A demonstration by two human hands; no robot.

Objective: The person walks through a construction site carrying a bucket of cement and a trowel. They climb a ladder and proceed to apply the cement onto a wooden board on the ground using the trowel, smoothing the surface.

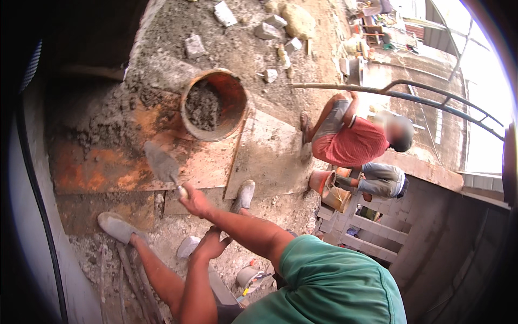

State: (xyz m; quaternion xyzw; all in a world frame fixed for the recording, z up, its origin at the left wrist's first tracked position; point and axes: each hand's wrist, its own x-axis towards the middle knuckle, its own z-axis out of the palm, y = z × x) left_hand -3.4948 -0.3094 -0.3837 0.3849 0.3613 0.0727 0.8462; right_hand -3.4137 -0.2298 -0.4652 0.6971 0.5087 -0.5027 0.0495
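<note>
one trowel (162, 164), one bucket (233, 98) holding grey mix (203, 107): the blade juts far-left from the right hand (195, 202), fingers wrapped round its handle; the left hand's (212, 246) grip is unclear.

The single wide fisheye view looks from the wearer's head, steeply down past their green shirt (334, 281), which looms in the near foreground below and to the right of the orange bucket (236, 102). The bucket stands farther from the lens, which sees in over its rim — while a crouching co-worker (350, 141), to the bucket's right, shows sideways across the view. Farther right of the bucket — well beyond it — the view reaches a bright background (485, 154).
</note>
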